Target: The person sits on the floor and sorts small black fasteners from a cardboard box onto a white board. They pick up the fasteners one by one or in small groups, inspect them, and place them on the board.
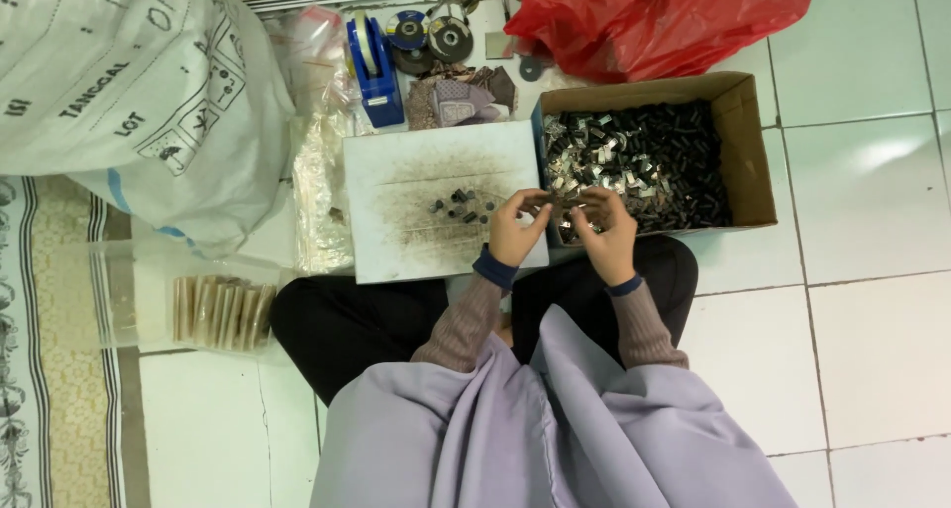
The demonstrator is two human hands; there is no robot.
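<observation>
I sit cross-legged on a tiled floor. My left hand [515, 226] and my right hand [606, 229] are raised close together at the near left corner of a cardboard box [755, 161] full of small dark and silvery metal parts [644, 156]. Both hands pinch at a small part between their fingertips; it is too small to make out. Left of the box lies a white board [396, 241], stained brown, with several small dark parts [461, 206] on it just beyond my left hand.
A large white printed sack [129, 82] fills the upper left. A blue tape dispenser [374, 67], round discs [448, 38] and a red plastic bag [654, 18] lie behind the board. Clear bags [319, 191] and a clear container of tan strips [220, 312] sit at left.
</observation>
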